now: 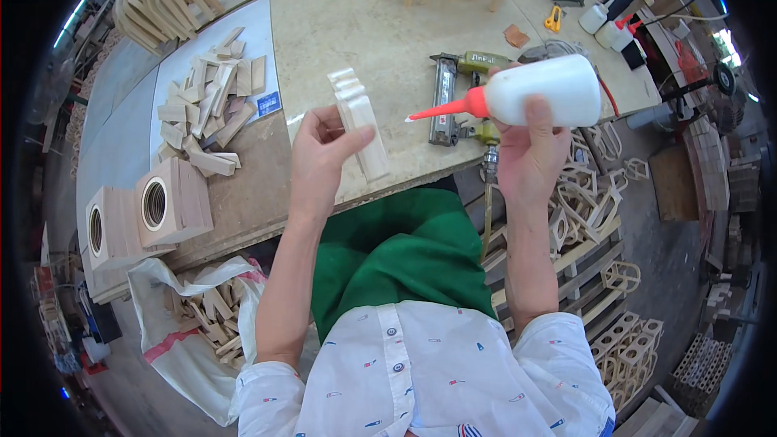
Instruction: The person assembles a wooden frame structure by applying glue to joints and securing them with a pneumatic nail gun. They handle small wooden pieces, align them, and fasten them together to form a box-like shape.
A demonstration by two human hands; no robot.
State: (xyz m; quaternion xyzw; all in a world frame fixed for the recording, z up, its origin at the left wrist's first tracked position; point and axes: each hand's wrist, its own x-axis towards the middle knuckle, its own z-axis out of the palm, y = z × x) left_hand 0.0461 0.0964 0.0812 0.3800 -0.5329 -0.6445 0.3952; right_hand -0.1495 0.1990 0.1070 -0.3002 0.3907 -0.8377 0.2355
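My left hand (318,158) is closed round a small bundle of pale wooden strips (354,105), thumb across the near face and stepped ends pointing away from me. In my right hand (530,146) a white glue bottle (562,85) with a red nozzle lies tilted on its side. Its whitish tip points left toward the strips and stays apart from them. Behind the bottle, a green and silver nail gun (443,101) rests on the workbench (388,40), partly hidden by the bottle and my right hand.
Loose wooden pieces (206,101) are heaped at the left, above two wooden blocks with round holes (154,206). A white sack (182,356) of offcuts stands below. Yellow scissors (554,19) and more bottles (595,16) lie at the far right. Wooden frames (583,202) are stacked beside my right forearm.
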